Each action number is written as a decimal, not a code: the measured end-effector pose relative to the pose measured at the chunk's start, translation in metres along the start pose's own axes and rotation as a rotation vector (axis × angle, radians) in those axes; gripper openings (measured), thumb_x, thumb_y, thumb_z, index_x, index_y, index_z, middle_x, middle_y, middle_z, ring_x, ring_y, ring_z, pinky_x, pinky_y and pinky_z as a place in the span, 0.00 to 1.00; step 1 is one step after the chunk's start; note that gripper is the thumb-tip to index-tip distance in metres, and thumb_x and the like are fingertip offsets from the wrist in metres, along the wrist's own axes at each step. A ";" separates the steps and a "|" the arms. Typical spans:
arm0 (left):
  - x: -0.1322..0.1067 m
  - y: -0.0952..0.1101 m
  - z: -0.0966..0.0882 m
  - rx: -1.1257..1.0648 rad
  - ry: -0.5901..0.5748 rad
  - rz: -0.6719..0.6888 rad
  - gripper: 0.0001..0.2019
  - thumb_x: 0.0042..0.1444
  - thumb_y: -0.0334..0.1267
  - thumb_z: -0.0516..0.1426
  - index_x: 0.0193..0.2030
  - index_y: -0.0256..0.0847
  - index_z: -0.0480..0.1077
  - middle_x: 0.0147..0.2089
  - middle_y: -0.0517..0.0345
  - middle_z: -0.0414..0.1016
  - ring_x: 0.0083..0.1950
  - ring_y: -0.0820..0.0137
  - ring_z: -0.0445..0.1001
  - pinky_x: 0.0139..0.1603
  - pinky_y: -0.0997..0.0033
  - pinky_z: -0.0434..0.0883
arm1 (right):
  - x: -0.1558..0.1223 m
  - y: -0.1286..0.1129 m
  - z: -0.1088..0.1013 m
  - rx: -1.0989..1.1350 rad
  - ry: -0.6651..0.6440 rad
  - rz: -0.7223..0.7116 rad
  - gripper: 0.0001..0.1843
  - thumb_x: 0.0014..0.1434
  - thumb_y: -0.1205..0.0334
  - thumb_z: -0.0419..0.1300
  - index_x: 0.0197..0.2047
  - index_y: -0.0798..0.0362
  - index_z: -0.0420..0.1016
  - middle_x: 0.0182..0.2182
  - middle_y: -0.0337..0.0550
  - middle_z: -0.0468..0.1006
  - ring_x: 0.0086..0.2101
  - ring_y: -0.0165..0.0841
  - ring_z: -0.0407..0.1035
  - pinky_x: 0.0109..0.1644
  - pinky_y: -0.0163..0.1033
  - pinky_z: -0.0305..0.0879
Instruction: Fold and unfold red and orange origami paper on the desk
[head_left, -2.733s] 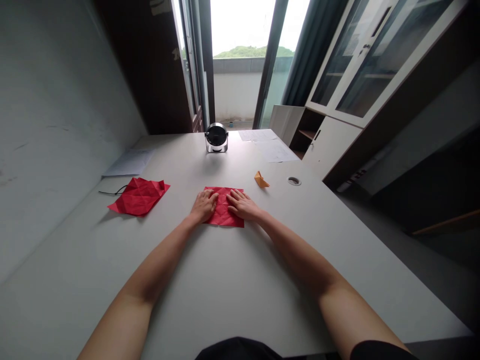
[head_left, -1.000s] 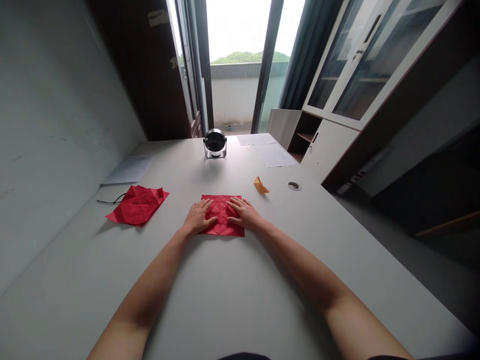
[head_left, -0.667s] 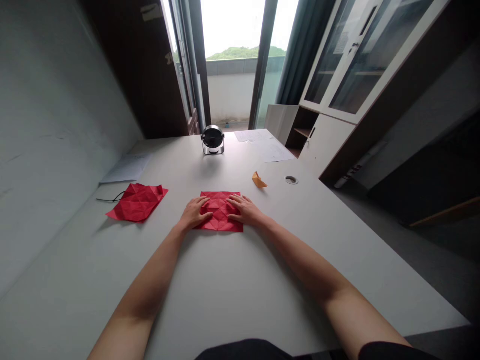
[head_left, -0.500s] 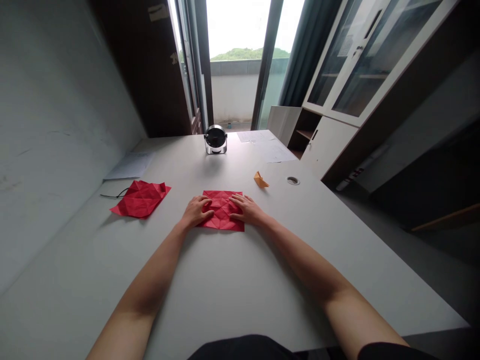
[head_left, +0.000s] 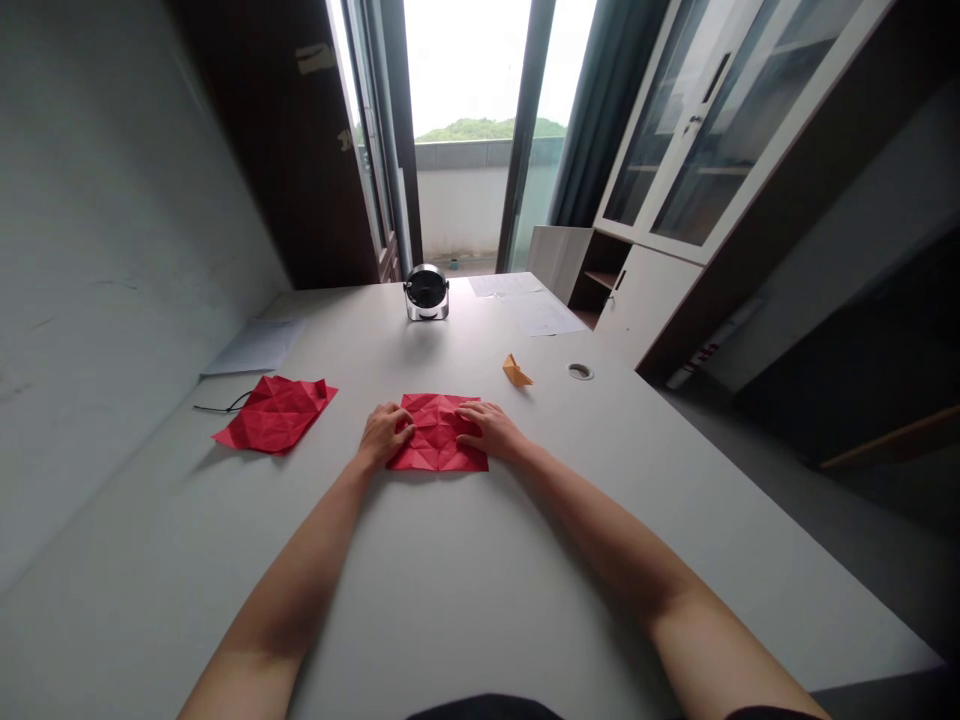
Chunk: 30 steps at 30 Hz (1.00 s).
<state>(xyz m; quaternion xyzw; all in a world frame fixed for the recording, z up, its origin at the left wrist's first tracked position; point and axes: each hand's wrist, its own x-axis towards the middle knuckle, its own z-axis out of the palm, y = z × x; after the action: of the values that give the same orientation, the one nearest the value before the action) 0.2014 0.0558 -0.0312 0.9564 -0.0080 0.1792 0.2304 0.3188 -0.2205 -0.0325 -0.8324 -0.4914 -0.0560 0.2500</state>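
A creased sheet of red paper (head_left: pixel 437 432) lies spread on the white table in front of me, with fold lines across it. My left hand (head_left: pixel 384 436) rests on its left edge, fingers bent, with a gap between thumb and forefinger. On the right edge lies my right hand (head_left: pixel 493 432), its fingers stretched over the paper and the thumb apart. Both hands cover parts of the sheet's sides. Beyond the right hand sits a small folded orange paper piece (head_left: pixel 516 371).
Another creased red paper (head_left: pixel 277 414) lies at the left, a thin black cord (head_left: pixel 221 408) beside it. A round black device on a silver stand (head_left: pixel 427 292) stands toward the back. White sheets (head_left: pixel 544 312) and a cable hole (head_left: pixel 580 371) are at the right.
My left hand has drawn back slightly toward the paper's left edge, baring more of the sheet. My right hand stays nearly in place. The whole view has shifted a little.
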 end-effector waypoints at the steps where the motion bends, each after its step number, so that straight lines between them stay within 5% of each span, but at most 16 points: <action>1: 0.000 0.000 0.000 -0.008 0.005 0.005 0.09 0.60 0.45 0.58 0.42 0.46 0.77 0.48 0.52 0.75 0.52 0.59 0.71 0.58 0.56 0.66 | 0.000 0.000 0.000 0.000 0.006 -0.001 0.30 0.59 0.45 0.65 0.62 0.45 0.71 0.60 0.49 0.72 0.58 0.45 0.66 0.65 0.53 0.58; 7: 0.001 0.000 0.002 0.031 -0.123 0.037 0.27 0.58 0.52 0.59 0.63 0.50 0.68 0.69 0.52 0.64 0.70 0.51 0.58 0.70 0.46 0.54 | 0.001 -0.006 -0.001 -0.050 0.009 0.023 0.30 0.62 0.47 0.62 0.64 0.45 0.68 0.63 0.49 0.68 0.62 0.46 0.62 0.66 0.54 0.57; 13: 0.001 0.000 0.006 0.089 -0.134 -0.016 0.28 0.60 0.53 0.57 0.66 0.48 0.66 0.69 0.50 0.63 0.70 0.52 0.59 0.70 0.47 0.54 | 0.003 -0.010 -0.002 -0.067 -0.060 0.019 0.32 0.64 0.44 0.59 0.68 0.42 0.63 0.66 0.47 0.63 0.66 0.46 0.55 0.69 0.56 0.49; 20: 0.001 0.002 -0.001 0.051 -0.029 -0.049 0.19 0.59 0.47 0.59 0.56 0.47 0.74 0.58 0.51 0.73 0.60 0.56 0.67 0.64 0.54 0.63 | 0.008 -0.013 -0.002 -0.059 -0.053 0.034 0.38 0.59 0.44 0.65 0.69 0.44 0.62 0.59 0.49 0.71 0.58 0.45 0.63 0.63 0.52 0.58; 30: 0.002 -0.001 -0.001 -0.014 0.031 -0.071 0.08 0.59 0.38 0.56 0.40 0.46 0.77 0.46 0.52 0.77 0.49 0.58 0.71 0.55 0.55 0.68 | 0.008 -0.011 -0.002 -0.046 0.037 0.060 0.17 0.63 0.58 0.63 0.55 0.46 0.73 0.49 0.46 0.76 0.50 0.41 0.68 0.57 0.47 0.60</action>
<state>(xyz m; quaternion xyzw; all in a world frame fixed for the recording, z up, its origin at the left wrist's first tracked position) 0.2030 0.0574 -0.0298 0.9516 0.0282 0.1855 0.2435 0.3135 -0.2105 -0.0242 -0.8511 -0.4601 -0.0753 0.2413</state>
